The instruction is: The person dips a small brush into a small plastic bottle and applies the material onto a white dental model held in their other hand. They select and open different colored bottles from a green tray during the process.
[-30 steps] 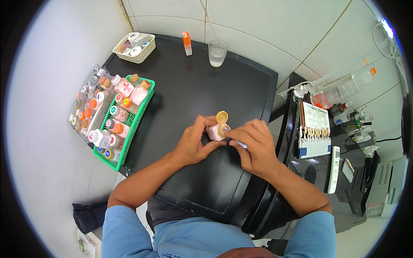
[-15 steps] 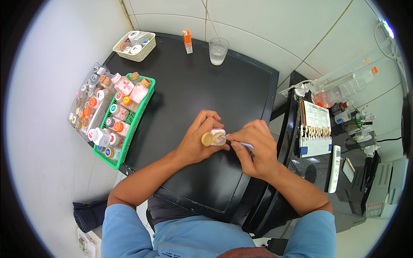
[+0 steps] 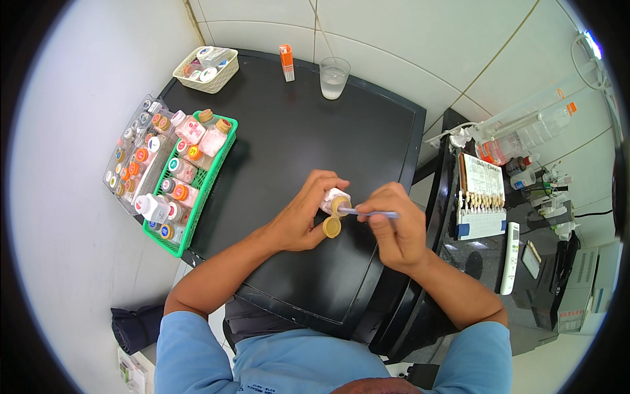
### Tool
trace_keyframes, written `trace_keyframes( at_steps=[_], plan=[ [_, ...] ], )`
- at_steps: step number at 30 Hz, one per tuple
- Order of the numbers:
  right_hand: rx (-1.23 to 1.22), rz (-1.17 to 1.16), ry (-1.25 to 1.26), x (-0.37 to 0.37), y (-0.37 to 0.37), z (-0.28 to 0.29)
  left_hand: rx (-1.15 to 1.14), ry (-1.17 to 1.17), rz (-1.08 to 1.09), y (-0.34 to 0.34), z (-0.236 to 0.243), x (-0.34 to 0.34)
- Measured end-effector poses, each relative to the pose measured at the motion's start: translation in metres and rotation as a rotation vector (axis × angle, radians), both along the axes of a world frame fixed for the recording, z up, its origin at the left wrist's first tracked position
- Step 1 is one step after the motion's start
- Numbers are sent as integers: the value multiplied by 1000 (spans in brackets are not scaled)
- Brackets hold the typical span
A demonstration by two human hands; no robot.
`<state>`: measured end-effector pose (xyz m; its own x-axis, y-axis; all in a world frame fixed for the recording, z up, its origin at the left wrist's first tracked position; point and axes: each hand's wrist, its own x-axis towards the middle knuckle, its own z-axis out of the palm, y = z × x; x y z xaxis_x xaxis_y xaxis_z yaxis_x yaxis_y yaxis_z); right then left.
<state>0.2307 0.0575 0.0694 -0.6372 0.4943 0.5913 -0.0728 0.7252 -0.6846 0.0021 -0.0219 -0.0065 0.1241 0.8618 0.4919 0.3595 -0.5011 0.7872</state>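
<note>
My left hand (image 3: 305, 213) is closed around a small jar of pale pink material (image 3: 329, 200), which is tilted, its gold flip lid (image 3: 332, 227) hanging open toward me. My right hand (image 3: 397, 230) pinches a slim lilac tool (image 3: 377, 213), whose far end is at the mouth of the jar; whether the tip is inside is too small to tell. Both hands are over the middle of the black table (image 3: 308, 131).
On the left stand a green basket (image 3: 205, 187) and a clear organizer (image 3: 115, 177) of small bottles. At the back are a cream basket (image 3: 230, 73), an orange box (image 3: 287, 62) and a glass (image 3: 334, 79). The right counter holds a shade guide (image 3: 480, 223) and remote (image 3: 508, 259).
The jar has turned in my left hand, its lid swinging from the top round to the lower side. The lilac tool has moved from pointing down-right to lying nearly level across the jar's mouth.
</note>
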Motion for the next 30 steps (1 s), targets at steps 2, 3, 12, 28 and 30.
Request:
trace_keyframes(
  at_steps=[2,3,12,28,30],
  plan=[
    [167,18,-136,-5,2,4,12,0,5,-1,-8,0],
    [196,10,-139,-4,3,4,24,-10,0,0,-11,0],
    [268,18,-97,-3,1,4,-129,-145,30,-2,-19,4],
    [256,13,-82,-3,0,6,101,-97,135,3,-7,6],
    [257,9,-88,-3,0,8,90,-102,136,3,-6,6]
  ],
)
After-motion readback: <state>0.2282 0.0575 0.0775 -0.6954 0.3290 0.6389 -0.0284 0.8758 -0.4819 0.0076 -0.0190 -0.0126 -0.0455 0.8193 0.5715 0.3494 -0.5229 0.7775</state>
